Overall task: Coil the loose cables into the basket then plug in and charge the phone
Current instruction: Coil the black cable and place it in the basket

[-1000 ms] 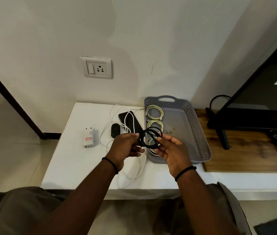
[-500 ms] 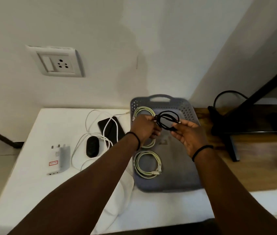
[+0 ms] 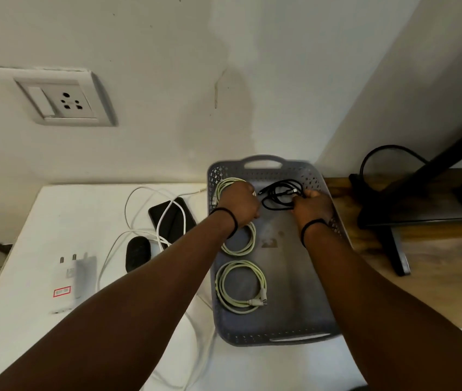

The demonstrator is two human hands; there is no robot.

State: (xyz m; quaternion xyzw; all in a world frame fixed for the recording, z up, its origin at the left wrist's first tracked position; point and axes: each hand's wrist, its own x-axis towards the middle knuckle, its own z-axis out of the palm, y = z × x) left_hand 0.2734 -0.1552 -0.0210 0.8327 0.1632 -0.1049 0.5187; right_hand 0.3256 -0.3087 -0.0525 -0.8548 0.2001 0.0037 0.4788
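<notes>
Both hands hold the black cable (image 3: 280, 194) low over the far end of the gray basket (image 3: 294, 306). The right hand (image 3: 313, 206) pinches one side of its thin, shiny loops. The left hand (image 3: 239, 203) curls at the other side, but its fingertips are hidden. The basket sits on a white table (image 3: 26, 249) by a white wall (image 3: 153, 66).
</notes>
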